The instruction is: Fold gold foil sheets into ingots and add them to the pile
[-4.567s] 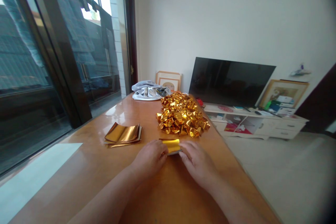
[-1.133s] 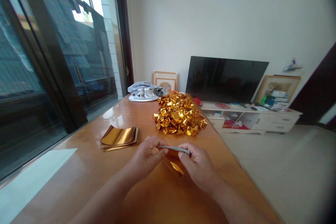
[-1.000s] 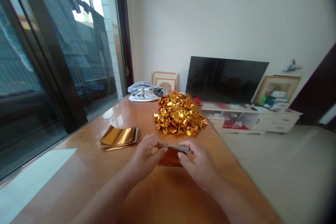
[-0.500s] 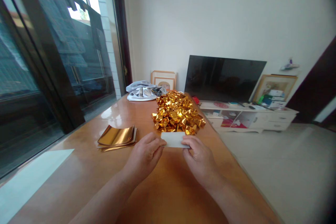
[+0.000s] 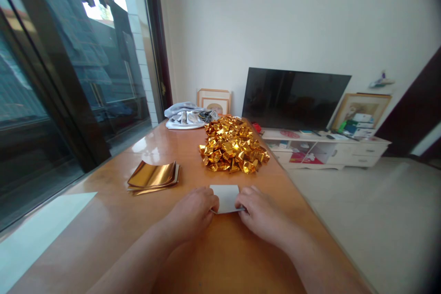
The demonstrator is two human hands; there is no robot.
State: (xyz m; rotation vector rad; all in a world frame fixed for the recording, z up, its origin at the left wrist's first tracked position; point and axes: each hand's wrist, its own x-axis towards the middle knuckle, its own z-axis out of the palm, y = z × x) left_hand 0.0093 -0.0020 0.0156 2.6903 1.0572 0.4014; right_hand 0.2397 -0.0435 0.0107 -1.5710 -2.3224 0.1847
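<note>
Between my hands is a small sheet of paper, its pale whitish side facing up. My left hand grips its left edge with curled fingers. On the opposite edge, my right hand pinches the sheet the same way. The near edge of the paper looks slightly bent up off the table. Just beyond it lies a heap of folded gold foil pieces. To the left rests a stack of shiny gold foil paper sheets, curling at the edges.
The wooden table runs away from me. A pale sheet lies at its left edge, and a bundle of grey-white cloth at the far end. Beyond stand a television and a white cabinet. Glass doors are at left.
Both hands have come down and closer to me with the paper. The pale face now shows taller, and the hands sit slightly nearer each other. The view has tilted down a little.
</note>
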